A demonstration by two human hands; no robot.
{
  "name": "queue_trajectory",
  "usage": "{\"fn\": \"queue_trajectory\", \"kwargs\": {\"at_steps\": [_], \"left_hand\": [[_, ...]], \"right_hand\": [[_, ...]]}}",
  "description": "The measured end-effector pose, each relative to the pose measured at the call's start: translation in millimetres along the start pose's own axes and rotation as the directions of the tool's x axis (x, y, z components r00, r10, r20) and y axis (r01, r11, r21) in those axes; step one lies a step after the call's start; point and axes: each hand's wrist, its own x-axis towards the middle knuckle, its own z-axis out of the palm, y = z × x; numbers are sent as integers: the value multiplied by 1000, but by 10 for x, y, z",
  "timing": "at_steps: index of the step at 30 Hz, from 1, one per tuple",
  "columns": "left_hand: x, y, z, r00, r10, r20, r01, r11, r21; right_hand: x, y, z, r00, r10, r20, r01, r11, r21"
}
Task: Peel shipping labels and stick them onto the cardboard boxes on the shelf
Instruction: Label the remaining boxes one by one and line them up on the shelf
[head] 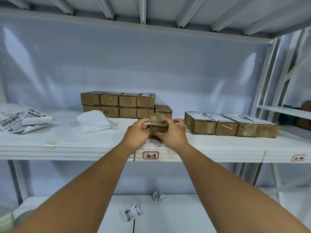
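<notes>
Both hands are clasped on the small brown cardboard box [158,127] at the front middle of the white metal shelf [67,142]. The left hand [137,132] cups its left side, and the right hand [173,132] wraps the right side with fingers over the top. I'd judge it light and fairly stiff, though thin card would dent under a hard squeeze. The side walls near the corners look the best hold, leaving the top bare for a label. The shelf lip runs just below the box, so a careless slide could tip it off. Open room lies leftward towards the white backing paper [96,120]. The row of labelled brown boxes [230,126] crowds the right, and the two-tier stack of brown boxes [117,105] stands close behind.
</notes>
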Motion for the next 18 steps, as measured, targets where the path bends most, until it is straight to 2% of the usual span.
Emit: {"fn": "queue_trajectory", "kwargs": {"at_steps": [4,7,9,11,12,14,16,18], "left_hand": [[-15,-3,23,998,60,11,-61,989,137],[-44,20,11,995,76,64,-87,977,194],[-66,10,7,990,139,26,-139,919,369],[-99,-32,-26,972,232,-22,-178,801,572],[-114,-60,-71,958,285,-40,-182,708,683],[-119,-119,-214,934,354,-47,-154,519,841],[-116,-170,-399,933,354,-59,-105,426,898],[-119,-214,-597,933,348,-96,-49,387,921]], "right_hand": [[7,23,-6,999,2,53,0,999,-38],[-80,-46,15,997,-52,-59,39,978,-205],[-147,-115,74,953,-245,-178,194,946,-261],[-142,-201,143,861,-457,-223,394,877,-275],[-132,-261,173,824,-535,-189,475,832,-285],[-136,-441,217,787,-617,-10,583,750,-313],[-152,-632,292,760,-632,153,642,691,-331],[-147,-795,396,764,-606,222,643,682,-348]]}}
